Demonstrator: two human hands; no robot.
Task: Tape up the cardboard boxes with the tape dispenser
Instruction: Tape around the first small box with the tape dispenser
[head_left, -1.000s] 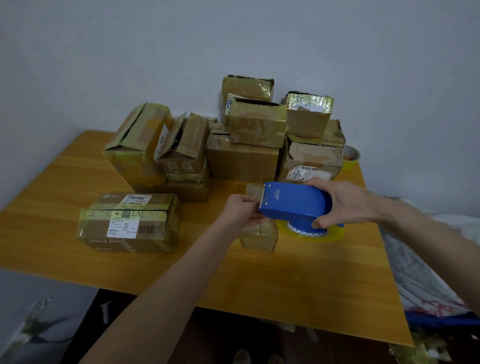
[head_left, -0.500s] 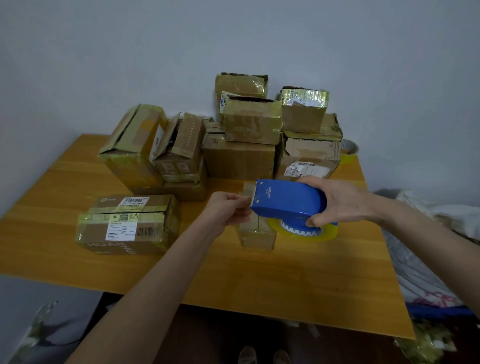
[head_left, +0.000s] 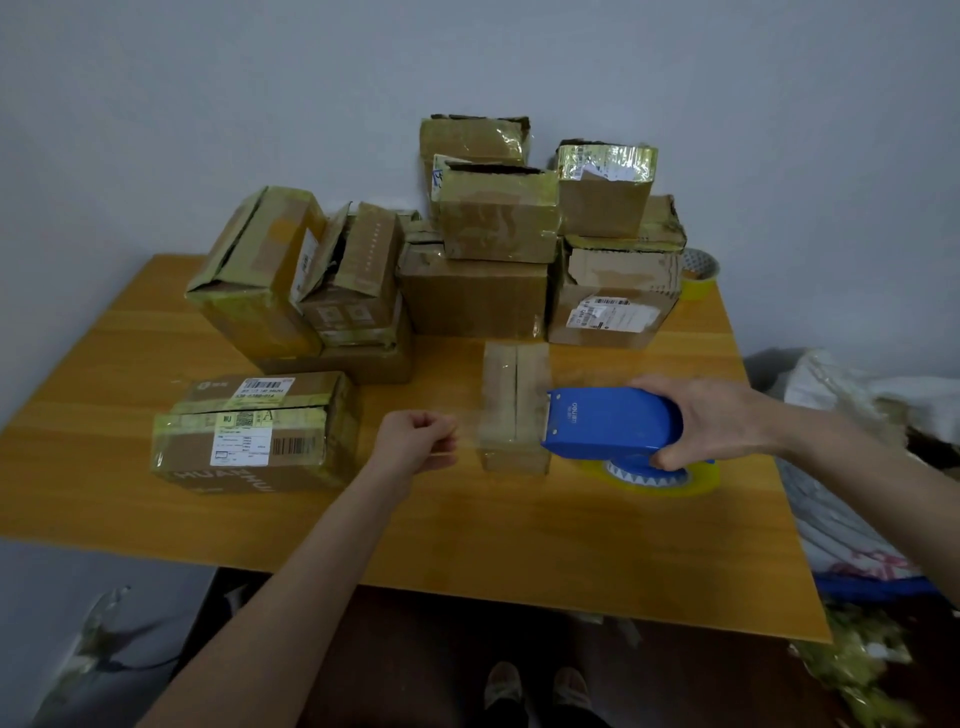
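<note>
The tape dispenser (head_left: 613, 423) is sitting in the curled fingers of the right hand (head_left: 711, 421), just beside the small box (head_left: 514, 395) on the table (head_left: 519, 545), while the left hand (head_left: 418, 441) is pinching the clear tape (head_left: 470, 434), which could sag and stick to itself if the pull is going soft.

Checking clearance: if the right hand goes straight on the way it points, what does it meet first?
Likely the small cardboard box, right at the nose of the tape dispenser the right hand grips; their relative height is unclear.
</note>
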